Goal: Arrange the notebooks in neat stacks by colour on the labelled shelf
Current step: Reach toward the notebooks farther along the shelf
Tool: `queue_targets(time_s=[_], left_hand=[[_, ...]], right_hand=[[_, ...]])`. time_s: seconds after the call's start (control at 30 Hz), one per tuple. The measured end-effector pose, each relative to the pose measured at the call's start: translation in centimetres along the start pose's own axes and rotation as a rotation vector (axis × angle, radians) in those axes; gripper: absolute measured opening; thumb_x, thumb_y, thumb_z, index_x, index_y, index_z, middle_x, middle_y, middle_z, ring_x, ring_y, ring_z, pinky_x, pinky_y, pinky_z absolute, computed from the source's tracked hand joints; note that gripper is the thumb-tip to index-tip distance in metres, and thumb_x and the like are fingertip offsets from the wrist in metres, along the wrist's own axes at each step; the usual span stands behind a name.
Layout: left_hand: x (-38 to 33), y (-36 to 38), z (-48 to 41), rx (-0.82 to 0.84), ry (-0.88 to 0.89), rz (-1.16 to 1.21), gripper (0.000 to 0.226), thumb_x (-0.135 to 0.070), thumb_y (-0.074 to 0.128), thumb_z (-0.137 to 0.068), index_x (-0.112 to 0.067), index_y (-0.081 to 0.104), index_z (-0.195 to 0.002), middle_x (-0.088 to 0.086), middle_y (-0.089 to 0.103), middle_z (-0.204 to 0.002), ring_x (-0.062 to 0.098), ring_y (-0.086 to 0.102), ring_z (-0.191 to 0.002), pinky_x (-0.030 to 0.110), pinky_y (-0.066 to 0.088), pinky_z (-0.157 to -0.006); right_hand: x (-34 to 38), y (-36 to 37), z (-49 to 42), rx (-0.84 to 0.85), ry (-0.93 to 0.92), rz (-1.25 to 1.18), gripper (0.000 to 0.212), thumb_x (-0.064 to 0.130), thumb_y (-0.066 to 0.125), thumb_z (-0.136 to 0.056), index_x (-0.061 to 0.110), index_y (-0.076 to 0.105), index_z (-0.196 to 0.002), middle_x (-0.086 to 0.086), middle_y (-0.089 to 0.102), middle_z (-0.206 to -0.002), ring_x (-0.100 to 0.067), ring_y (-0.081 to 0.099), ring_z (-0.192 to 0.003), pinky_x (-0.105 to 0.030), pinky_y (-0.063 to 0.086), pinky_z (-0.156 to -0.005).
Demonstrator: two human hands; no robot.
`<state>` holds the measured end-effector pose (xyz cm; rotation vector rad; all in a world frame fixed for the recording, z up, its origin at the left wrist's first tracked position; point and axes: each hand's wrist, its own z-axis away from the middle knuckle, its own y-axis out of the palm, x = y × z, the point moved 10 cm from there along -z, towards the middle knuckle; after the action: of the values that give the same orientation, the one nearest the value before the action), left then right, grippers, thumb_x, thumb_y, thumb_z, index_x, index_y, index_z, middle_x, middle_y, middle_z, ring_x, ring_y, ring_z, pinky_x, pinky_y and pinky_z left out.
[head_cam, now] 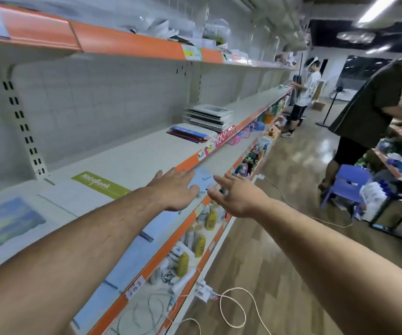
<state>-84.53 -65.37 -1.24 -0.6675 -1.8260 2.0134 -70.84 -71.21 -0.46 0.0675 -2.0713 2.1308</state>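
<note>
Orange strips are edging the shelf [248,122]. We are stretching both arms over pale blue notebooks [132,250] lying along its front. Our left hand [173,189], fingers straight and holding nothing, is over the farthest one; we cannot tell whether it is touching. Our right hand [233,197], fingers loosely spread, is just beside it. A green band [101,184] is reading "NoteBook"; a pink strip [224,139] is showing "100" below a grey notebook stack [209,117]. Open board is lying between them.
</note>
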Motion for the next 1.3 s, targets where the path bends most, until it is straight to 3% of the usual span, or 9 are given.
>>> queue_targets(time_s=[0.3,0.5,0.63,0.9,1.1,1.17,1.23,1.3], left_hand=[[-1.4,-0.7,-13.6,0.004,0.025,-0.02,0.063,-0.051,0.016,-0.102,-0.03,0.002,-0.16,-0.006,0.001,-0.167,0.018,-0.002,-0.154,0.048,0.001,-0.123],[-3.7,-0.4,-22.1,-0.006,-0.024,-0.004,0.063,-0.051,0.017,-0.102,-0.03,0.0,-0.159,-0.005,0.001,-0.167,0.018,-0.002,-0.154,0.046,0.001,-0.123],[-4.6,0.0,-27.1,-0.006,-0.123,0.019,0.063,-0.052,0.016,-0.101,-0.032,0.003,-0.159,-0.005,0.002,-0.167,0.017,-0.002,-0.154,0.047,0.001,-0.123],[-4.2,-0.6,-33.3,-0.011,-0.315,0.055,0.065,-0.057,0.013,-0.1,-0.03,0.007,-0.159,-0.005,0.009,-0.167,0.02,0.009,-0.153,0.048,0.008,-0.122],[-0.3,-1.2,-35.9,0.001,-0.464,0.111,0.06,-0.044,0.02,-0.104,-0.023,0.011,-0.159,-0.002,0.013,-0.167,0.019,0.012,-0.152,0.047,0.012,-0.122],[1.9,-0.9,-37.1,-0.003,-0.511,0.159,0.056,-0.04,0.026,-0.103,-0.019,0.026,-0.155,0.003,0.028,-0.162,0.022,0.028,-0.146,0.044,0.026,-0.118],[3.9,-0.9,-38.6,-0.039,-0.552,0.194,0.044,-0.035,0.032,-0.102,-0.016,0.046,-0.138,0.009,0.051,-0.142,0.024,0.05,-0.122,0.039,0.043,-0.101],[5.5,-1.1,-39.8,-0.089,-0.598,0.232,0.031,-0.031,0.035,-0.102,-0.013,0.052,-0.121,0.007,0.059,-0.119,0.022,0.053,-0.101,0.034,0.044,-0.083]], right_hand=[[-7.0,-1.9,-10.2,-0.001,0.03,-0.003,0.073,0.072,0.027,-0.095,0.036,0.016,-0.158,-0.003,0.016,-0.165,-0.027,0.01,-0.152,-0.049,0.018,-0.122],[-12.4,-2.4,-16.5,0.038,-0.04,-0.021,0.07,0.066,0.026,-0.099,0.032,0.016,-0.158,-0.005,0.017,-0.165,-0.023,0.008,-0.153,-0.041,0.011,-0.122],[-15.3,-3.9,-20.9,0.07,-0.165,-0.019,0.065,0.057,0.027,-0.103,0.024,0.017,-0.159,-0.004,0.021,-0.164,-0.017,0.01,-0.152,-0.028,0.009,-0.119],[-19.1,-5.0,-29.8,0.1,-0.362,-0.057,0.069,0.06,0.027,-0.102,0.022,0.019,-0.159,0.0,0.02,-0.164,-0.018,0.013,-0.152,-0.031,0.014,-0.119],[-18.7,-3.5,-36.5,0.121,-0.416,-0.16,0.072,0.065,0.033,-0.098,0.023,0.028,-0.156,-0.003,0.025,-0.163,-0.021,0.021,-0.15,-0.039,0.022,-0.121],[-18.3,-3.2,-38.8,0.118,-0.415,-0.172,0.07,0.064,0.035,-0.098,0.023,0.033,-0.154,-0.004,0.03,-0.161,-0.022,0.029,-0.147,-0.038,0.027,-0.118],[-17.8,-3.2,-41.1,0.097,-0.399,-0.194,0.067,0.061,0.039,-0.099,0.02,0.039,-0.152,-0.003,0.041,-0.155,-0.022,0.039,-0.142,-0.036,0.034,-0.114],[-17.2,-3.1,-43.3,0.079,-0.389,-0.209,0.064,0.057,0.043,-0.099,0.017,0.042,-0.149,-0.004,0.049,-0.15,-0.022,0.046,-0.137,-0.035,0.038,-0.111]])
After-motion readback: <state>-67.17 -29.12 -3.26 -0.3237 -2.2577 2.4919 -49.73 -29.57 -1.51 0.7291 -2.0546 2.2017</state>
